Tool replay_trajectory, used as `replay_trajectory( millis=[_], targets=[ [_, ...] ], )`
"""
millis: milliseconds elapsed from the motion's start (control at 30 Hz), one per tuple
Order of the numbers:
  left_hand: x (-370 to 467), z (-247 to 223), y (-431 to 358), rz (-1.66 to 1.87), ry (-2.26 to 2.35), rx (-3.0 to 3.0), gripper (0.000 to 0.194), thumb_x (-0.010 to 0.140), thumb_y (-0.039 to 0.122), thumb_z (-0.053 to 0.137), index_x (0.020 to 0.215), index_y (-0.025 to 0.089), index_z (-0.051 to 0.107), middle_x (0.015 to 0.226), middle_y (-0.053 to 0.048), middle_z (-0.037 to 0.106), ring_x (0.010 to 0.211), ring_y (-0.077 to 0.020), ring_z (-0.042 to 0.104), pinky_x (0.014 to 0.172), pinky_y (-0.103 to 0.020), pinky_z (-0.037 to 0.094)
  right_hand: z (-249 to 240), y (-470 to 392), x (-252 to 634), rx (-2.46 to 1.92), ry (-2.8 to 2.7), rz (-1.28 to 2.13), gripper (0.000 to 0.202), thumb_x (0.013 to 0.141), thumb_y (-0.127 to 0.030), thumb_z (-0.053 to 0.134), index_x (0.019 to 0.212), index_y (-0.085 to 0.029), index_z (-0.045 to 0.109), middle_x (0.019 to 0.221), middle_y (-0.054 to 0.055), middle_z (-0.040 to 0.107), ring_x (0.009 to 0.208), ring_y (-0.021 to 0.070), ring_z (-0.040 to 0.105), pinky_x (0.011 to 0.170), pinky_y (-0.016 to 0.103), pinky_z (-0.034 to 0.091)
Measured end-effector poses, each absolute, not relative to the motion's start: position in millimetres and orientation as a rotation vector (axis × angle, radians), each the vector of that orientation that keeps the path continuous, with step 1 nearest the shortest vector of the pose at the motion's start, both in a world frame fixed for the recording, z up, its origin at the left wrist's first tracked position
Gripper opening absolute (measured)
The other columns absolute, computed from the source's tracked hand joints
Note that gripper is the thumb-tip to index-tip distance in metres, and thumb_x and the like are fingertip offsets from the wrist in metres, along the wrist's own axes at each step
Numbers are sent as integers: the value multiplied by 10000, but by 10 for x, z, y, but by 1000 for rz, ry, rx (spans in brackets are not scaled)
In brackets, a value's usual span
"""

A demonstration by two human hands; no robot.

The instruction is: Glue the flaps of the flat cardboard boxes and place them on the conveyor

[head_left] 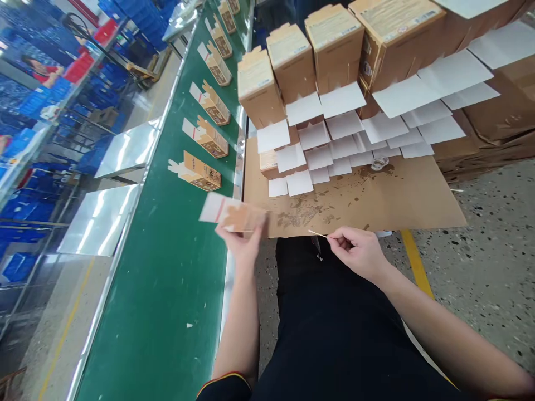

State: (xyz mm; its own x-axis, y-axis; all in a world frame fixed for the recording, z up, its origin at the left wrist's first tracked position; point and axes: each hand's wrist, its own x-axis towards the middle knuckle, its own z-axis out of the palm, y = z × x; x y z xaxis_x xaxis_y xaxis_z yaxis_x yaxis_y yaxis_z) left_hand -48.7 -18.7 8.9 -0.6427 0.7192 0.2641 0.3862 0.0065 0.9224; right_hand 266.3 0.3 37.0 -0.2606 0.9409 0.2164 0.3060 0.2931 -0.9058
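Note:
My left hand [242, 239] grips a small brown carton [242, 217] whose white flap with a red stripe points left, over the edge of the green conveyor belt [167, 278]. The carton is blurred. My right hand [355, 249] pinches a thin pale stick [317, 233] at the front edge of a cardboard sheet [355, 195]. Stacked brown cartons [261, 100] with white flaps [273, 136] hanging toward me stand at the back of the sheet. Dark flecks and wet-looking spots lie on the cardboard between them and my hands.
Several open cartons [204, 172] stand in a row along the belt's right side. Two metal plates [100, 220] adjoin its left edge. Farther left are blue bins [19, 267], red bins [79, 67] and a person in red [42, 69]. Larger boxes [497, 111] are at the right.

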Motion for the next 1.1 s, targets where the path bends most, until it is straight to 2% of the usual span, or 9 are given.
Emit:
replay_trajectory(
  millis=[100,200,333,500,567,633,800,1000,1100],
  targets=[
    [-1150,209,-379,1831,2108,986,932,723,373,1033,1313,317,313,1513,-155,617,1385,-298,728,1195,-583,613,365,14,2769,-1188,-1694,971,238,1000,-305,706,775,-236,740,628,-3,682,525,138,624,525,246,521],
    [-1733,253,-525,1852,2242,817,938,671,305,1038,1244,315,296,1400,-135,661,1286,-293,771,1186,-608,612,340,56,2850,-1202,-1695,1003,196,1002,-311,738,823,-242,779,669,7,726,559,154,674,540,248,556],
    [-2053,148,-544,1786,2327,675,972,635,255,1050,1238,306,288,1310,-100,664,1229,-285,781,1201,-623,585,321,135,2857,-1182,-1705,1013,193,1002,-336,756,831,-251,789,672,5,733,562,159,683,548,254,574],
    [-1890,62,-689,1775,2603,702,1062,642,240,1037,1405,317,303,1545,-160,530,1548,-343,576,1331,-674,425,327,151,2986,-1206,-1692,999,221,1018,-399,768,844,-266,796,691,11,743,584,171,698,569,276,592],
    [-1747,118,-756,1883,2739,753,940,712,282,980,1400,306,340,1558,-161,491,1556,-341,545,1326,-663,431,324,132,3104,-1260,-1649,966,270,1025,-454,776,834,-265,796,689,18,744,580,177,700,573,287,599],
    [-1583,258,-677,2024,2619,957,749,787,341,908,1335,291,401,1462,-133,542,1452,-316,612,1270,-616,501,317,119,3212,-1314,-1595,933,343,1026,-531,780,824,-254,801,675,30,741,549,181,684,549,299,596],
    [-1116,956,446,1835,1790,999,468,909,535,801,1234,279,583,1173,-75,685,1162,-263,745,1048,-440,620,333,155,3283,-1338,-1508,905,526,985,-721,778,804,-229,799,639,66,729,466,191,620,446,338,549],
    [-690,1650,2130,1489,1418,822,789,845,835,798,1292,190,712,1115,-154,718,1104,-329,758,940,-434,623,416,164,3193,-1292,-1499,890,469,983,-675,798,795,-245,793,627,50,716,484,200,643,444,332,555],
    [-503,1744,2484,1317,1393,856,719,823,749,903,1235,190,714,1040,-139,725,1079,-340,755,978,-469,615,477,152,3222,-1280,-1490,847,384,976,-586,802,772,-261,796,624,49,727,503,233,686,468,356,591]
  ],
)
